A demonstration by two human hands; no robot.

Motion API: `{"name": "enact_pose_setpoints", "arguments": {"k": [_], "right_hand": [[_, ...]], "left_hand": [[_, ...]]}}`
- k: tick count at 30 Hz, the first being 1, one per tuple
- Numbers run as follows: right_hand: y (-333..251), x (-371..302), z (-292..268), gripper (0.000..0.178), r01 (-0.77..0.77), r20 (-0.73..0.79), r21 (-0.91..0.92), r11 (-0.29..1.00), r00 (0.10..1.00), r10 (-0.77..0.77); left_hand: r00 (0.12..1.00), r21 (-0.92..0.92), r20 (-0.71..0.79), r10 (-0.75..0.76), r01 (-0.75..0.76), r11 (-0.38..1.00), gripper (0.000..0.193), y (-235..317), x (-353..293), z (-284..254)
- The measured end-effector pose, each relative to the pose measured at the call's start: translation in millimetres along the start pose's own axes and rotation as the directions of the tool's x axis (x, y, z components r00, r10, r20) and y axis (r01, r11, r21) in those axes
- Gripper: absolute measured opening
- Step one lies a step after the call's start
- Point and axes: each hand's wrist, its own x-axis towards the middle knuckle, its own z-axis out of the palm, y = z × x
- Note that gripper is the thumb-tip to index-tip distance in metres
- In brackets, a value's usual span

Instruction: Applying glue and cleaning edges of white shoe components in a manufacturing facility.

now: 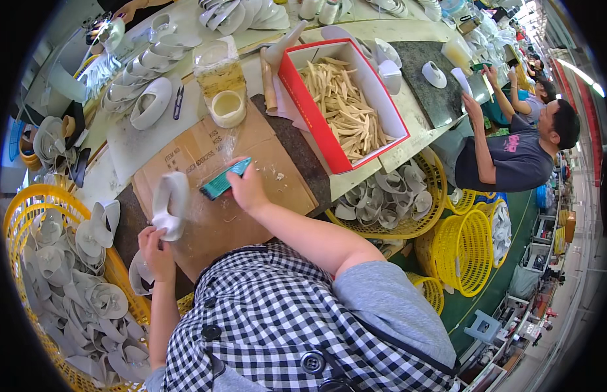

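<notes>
My left hand (157, 253) grips the lower end of a white shoe upper (177, 225), held up over the left part of a flattened cardboard sheet (277, 171). The upper is blurred by motion. My right hand (249, 188) is closed around a flat teal tool (219, 184), perhaps a brush; its working edge is too unclear to name. The tool tilts down to the left, a little apart from the upper. Beyond the hands stands a round cream pot (228, 109) with pale contents, and pale smears mark the cardboard.
A red-edged box (316, 127) holds beige strips. At left, a yellow basket (29, 199) is heaped with white uppers; another basket (435, 209) stands right. A row of uppers (151, 103) and a dark snap-off cutter (178, 102) lie far left. A co-worker (512, 153) works at right.
</notes>
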Motion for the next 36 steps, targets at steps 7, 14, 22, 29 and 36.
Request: {"name": "enact_pose_setpoints", "arguments": {"k": [7, 14, 22, 29, 36], "right_hand": [[-44, -3, -17, 0.026, 0.196, -0.105, -0.017, 0.980, 0.975, -0.197], [-59, -13, 57, 0.018, 0.288, 0.385, 0.017, 0.957, 0.882, -0.272], [-6, -12, 116, 0.024, 0.759, 0.812, -0.250, 0.601, 0.502, -0.297], [-45, -5, 78, 0.042, 0.961, 0.979, -0.101, 0.257, 0.142, -0.145], [-3, -49, 55, 0.042, 0.935, 0.920, -0.326, 0.141, 0.348, -0.180]], "left_hand": [[0.925, -0.216, 0.118, -0.361, 0.379, 0.900, 0.028, -2, -19, 5], [0.591, -0.749, 0.189, -0.784, 0.603, 0.274, 0.040, 12, -6, 30], [0.497, -0.870, 0.399, -0.771, 0.472, -0.145, 0.027, 13, -22, 35], [0.497, -0.895, 0.391, -0.775, 0.402, -0.194, 0.012, 16, -28, 34], [0.512, -0.893, 0.375, -0.773, 0.423, -0.153, 0.012, 18, -32, 32]]}}
